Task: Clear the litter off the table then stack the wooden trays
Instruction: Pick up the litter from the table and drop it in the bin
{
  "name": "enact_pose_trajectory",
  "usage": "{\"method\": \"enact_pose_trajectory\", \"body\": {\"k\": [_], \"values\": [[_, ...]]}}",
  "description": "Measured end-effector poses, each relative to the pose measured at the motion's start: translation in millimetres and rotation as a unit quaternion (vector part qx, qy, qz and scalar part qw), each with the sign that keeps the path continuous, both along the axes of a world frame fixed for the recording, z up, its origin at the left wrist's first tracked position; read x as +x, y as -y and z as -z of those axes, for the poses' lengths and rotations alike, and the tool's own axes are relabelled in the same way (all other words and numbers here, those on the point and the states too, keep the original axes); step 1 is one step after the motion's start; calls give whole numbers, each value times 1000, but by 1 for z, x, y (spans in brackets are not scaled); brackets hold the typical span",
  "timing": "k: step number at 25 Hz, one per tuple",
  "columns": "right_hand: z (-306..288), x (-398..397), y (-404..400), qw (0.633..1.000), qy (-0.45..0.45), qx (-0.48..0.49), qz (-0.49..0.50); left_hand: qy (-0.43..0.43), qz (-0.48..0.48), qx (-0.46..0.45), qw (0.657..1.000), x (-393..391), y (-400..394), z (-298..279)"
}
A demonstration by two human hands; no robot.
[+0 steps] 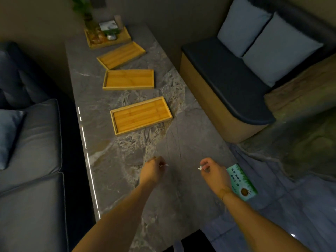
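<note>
Lying in a row along the grey marble table [116, 171], three empty wooden trays run from the centre toward 12 o'clock: the near tray [141, 115], the middle tray [128, 79] and the far tray [121, 55], each apart from its neighbour and each turned at a slightly different angle. Beyond them, at 11 o'clock, a fourth tray [125, 38] holds a plant [89, 20], a small pale box [108, 25] and other items too blurred to identify. Both forearms reach in from 6 o'clock. The left hand [151, 172], knuckles up, is curled over the tabletop, its fingers closed on a small white scrap of litter [164, 165]. The right hand [213, 171], at 4 o'clock, is likewise curled, its fingertips pinching a second white scrap [200, 168]. A green and white packet [242, 182] lies just beyond the right wrist at the table's edge. Dark sofas [32, 160] flank the table at 9 o'clock; a bench with two pale cushions [263, 39] stands at 2 o'clock.
</note>
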State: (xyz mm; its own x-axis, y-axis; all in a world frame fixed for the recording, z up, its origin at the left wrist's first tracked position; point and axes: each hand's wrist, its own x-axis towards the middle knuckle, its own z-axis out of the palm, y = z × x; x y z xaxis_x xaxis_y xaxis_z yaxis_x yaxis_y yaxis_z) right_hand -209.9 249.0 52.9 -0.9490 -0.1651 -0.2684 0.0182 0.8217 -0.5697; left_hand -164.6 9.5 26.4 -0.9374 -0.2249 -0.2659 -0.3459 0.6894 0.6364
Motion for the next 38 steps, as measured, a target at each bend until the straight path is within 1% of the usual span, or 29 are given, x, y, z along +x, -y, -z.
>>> {"method": "enact_pose_trajectory", "body": {"k": [3, 6, 9, 11, 13, 15, 18, 21, 24, 27, 29, 33, 38], "values": [[-20, 10, -16, 998, -48, -33, 15, -27, 54, 18, 998, -2, -6, -20], [-42, 24, -41, 991, -115, -50, 51, -45, 108, 36, 993, -2, -23, -39], [-66, 44, -73, 981, -168, -46, 88, -69, 163, 37, 983, -4, -58, -58], [-80, 59, -99, 977, -178, -53, 107, -91, 189, 42, 977, -6, -88, -68], [-95, 78, -130, 972, -181, -64, 136, -103, 220, 53, 969, -7, -126, -78], [-109, 107, -176, 959, -200, -69, 186, -115, 260, 60, 957, -2, -179, -91], [-120, 153, -241, 941, -223, -70, 246, -120, 290, 100, 944, 11, -253, -108], [-122, 208, -311, 919, -231, -60, 314, -118, 351, 108, 922, 36, -335, -119], [-122, 260, -375, 891, -234, -53, 384, -125, 418, 120, 892, 60, -415, -126], [-122, 305, -426, 866, -253, -20, 432, -116, 459, 130, 871, 83, -481, -129], [-118, 331, -455, 853, -242, -20, 462, -101, 487, 131, 857, 95, -519, -129], [-110, 356, -498, 831, -215, -20, 513, -82, 524, 140, 836, 104, -580, -130], [-102, 337, -547, 812, -231, -23, 535, -72, 564, 144, 810, 77, -657, -124]]}}
